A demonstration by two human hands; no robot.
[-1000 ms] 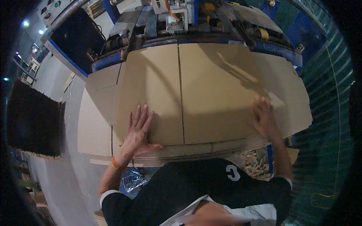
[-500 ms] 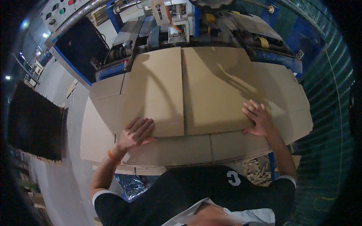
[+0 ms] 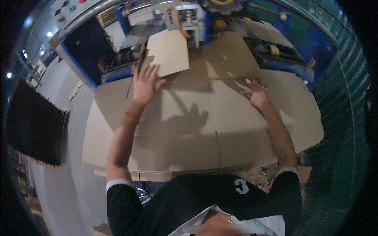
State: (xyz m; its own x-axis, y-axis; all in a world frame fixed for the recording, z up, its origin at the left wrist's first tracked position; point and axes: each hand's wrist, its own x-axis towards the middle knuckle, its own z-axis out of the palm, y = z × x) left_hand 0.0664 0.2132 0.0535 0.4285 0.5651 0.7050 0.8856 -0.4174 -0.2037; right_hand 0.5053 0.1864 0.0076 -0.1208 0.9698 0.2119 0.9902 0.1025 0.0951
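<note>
A brown corrugated cardboard sheet [image 3: 169,55] reaches in under the parts of a machine [image 3: 188,23]. Its left panel is brightly lit and looks tilted; the right panel [image 3: 234,55] lies in shadow. My left hand [image 3: 145,84] has its fingers spread by the near left corner of that sheet; whether it touches is unclear. Over the sheet's near right part hovers my right hand [image 3: 258,94], fingers apart and slightly bent, holding nothing. Beneath both arms lies a stack of larger cardboard sheets [image 3: 177,151], with a hand's shadow across the top one.
A blue roller bar [image 3: 283,67] and a toothed wheel [image 3: 222,6] belong to the machine. At far left is a control panel [image 3: 73,10] with buttons. A dark stack [image 3: 35,122] stands left on the floor; a green corrugated wall [image 3: 338,157] runs along the right. Cardboard scraps [image 3: 258,177] lie below.
The cardboard sheet has slid forward, away from me, into the machine, baring more of the stack below. Both my hands have moved forward and come off its near edge.
</note>
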